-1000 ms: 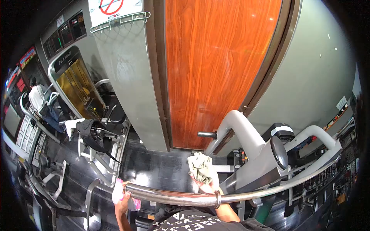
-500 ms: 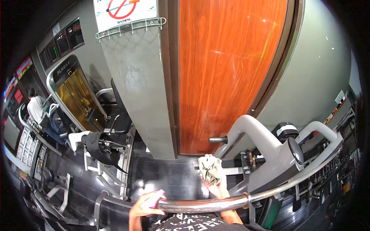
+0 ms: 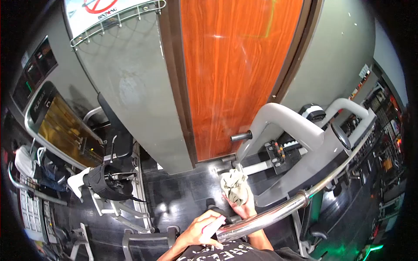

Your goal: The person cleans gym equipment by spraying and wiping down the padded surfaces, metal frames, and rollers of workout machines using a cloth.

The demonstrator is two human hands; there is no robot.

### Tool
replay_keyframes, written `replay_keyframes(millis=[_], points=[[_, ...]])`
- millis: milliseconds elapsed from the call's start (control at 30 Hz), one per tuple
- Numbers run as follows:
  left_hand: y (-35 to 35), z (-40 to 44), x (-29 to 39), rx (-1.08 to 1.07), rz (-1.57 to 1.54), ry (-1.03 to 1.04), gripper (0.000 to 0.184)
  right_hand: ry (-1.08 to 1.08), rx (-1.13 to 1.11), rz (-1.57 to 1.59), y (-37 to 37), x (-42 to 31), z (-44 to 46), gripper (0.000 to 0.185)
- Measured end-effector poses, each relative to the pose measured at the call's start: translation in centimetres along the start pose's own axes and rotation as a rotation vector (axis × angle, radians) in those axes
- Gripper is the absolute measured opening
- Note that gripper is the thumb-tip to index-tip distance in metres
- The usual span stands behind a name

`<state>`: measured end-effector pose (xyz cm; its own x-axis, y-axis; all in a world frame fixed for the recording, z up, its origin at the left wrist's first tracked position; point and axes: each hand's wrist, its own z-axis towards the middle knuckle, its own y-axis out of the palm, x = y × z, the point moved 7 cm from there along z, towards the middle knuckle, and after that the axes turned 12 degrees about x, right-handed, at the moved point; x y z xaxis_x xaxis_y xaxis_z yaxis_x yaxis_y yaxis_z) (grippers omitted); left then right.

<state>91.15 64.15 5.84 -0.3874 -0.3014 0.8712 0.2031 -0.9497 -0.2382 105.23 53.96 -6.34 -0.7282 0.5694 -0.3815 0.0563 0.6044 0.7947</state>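
Note:
In my left hand [image 3: 198, 230] is a small white and pink object [image 3: 213, 227]; its kind is not clear. The fingers are closed around it, close to the left end of a chrome rail [image 3: 265, 217]. Beyond the rail, my right hand [image 3: 247, 208] grips a crumpled pale cloth [image 3: 235, 187]. The cloth is bunched up above the palm, and its lower part hides some of the fingers. The rail crosses in front of my right forearm.
Close on the right stands a grey exercise machine [image 3: 291, 124] with a black peg. An orange wood door [image 3: 235, 78] and a grey pillar [image 3: 130, 95] are ahead. A black bag [image 3: 106, 182] hangs on equipment at left. Someone in a light top [image 3: 24, 161] is at far left.
The view has turned and tilted, so the door, pillar and left machines sit further left. My left hand appears further right, still by the rail's end. Both hands keep their holds.

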Motion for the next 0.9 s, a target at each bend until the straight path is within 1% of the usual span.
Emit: replay_keyframes(millis=[100,133,167,233,300,333,367,433,467,500,533,633,667,767,800,867,900], points=[[-0.1,0.7,-0.5,-0.038,-0.062,-0.036,0.082,-0.044,0.106,-0.016,-0.5,-0.1,-0.2,0.047],[0.0,0.8,-0.7,-0.072,-0.087,-0.084,0.081,-0.067,0.142,-0.026,-0.3,-0.1,-0.3,0.047],[0.0,0.8,-0.9,-0.107,-0.111,-0.134,0.080,-0.080,0.151,-0.017,-0.4,-0.1,-0.2,0.047],[0.1,1.3,-1.2,-0.125,-0.159,-0.158,0.078,-0.080,0.085,-0.026,-0.1,0.1,0.2,0.051],[-0.2,2.0,-1.6,-0.126,-0.156,-0.044,0.079,-0.113,0.098,0.006,0.0,0.3,0.8,0.050],[-0.4,2.0,-2.8,-0.129,-0.245,-0.135,0.079,-0.129,0.108,0.046,-0.2,0.5,1.4,0.051],[-0.9,2.7,-3.2,-0.139,-0.173,-0.076,0.080,-0.147,0.118,0.088,-0.3,0.7,1.8,0.051],[-1.5,5.1,-2.7,-0.158,-0.106,0.119,0.076,-0.220,0.098,0.134,0.8,0.6,2.1,0.051],[-1.6,6.2,-2.6,-0.183,-0.111,0.134,0.076,-0.243,0.131,0.169,0.8,0.5,2.5,0.050],[-1.2,6.9,-2.1,-0.250,-0.129,0.154,0.074,-0.265,0.170,0.209,0.6,0.7,2.6,0.049],[-0.8,7.3,-1.8,-0.319,-0.148,0.172,0.072,-0.346,0.081,0.197,1.3,0.2,2.9,0.048],[-0.5,7.4,-1.9,-0.422,-0.146,0.182,0.070,-0.431,0.035,0.340,2.0,-0.2,3.0,0.047],[-0.5,7.2,-2.0,-0.402,-0.168,0.247,0.069,-0.443,0.104,0.367,1.4,-0.1,3.3,0.046],[0.0,6.9,-2.7,-0.402,-0.207,0.282,0.070,-0.445,0.145,0.382,0.8,-0.2,3.4,0.046],[0.4,7.2,-2.5,-0.429,-0.222,0.303,0.070,-0.477,0.132,0.366,0.6,-0.7,3.3,0.046],[0.7,7.9,-2.4,-0.445,-0.288,0.258,0.067,-0.553,0.139,0.386,1.3,-1.7,2.1,0.046],[0.9,8.1,-2.5,-0.473,-0.312,0.267,0.067,-0.592,0.142,0.394,1.4,-2.0,1.5,0.046]])
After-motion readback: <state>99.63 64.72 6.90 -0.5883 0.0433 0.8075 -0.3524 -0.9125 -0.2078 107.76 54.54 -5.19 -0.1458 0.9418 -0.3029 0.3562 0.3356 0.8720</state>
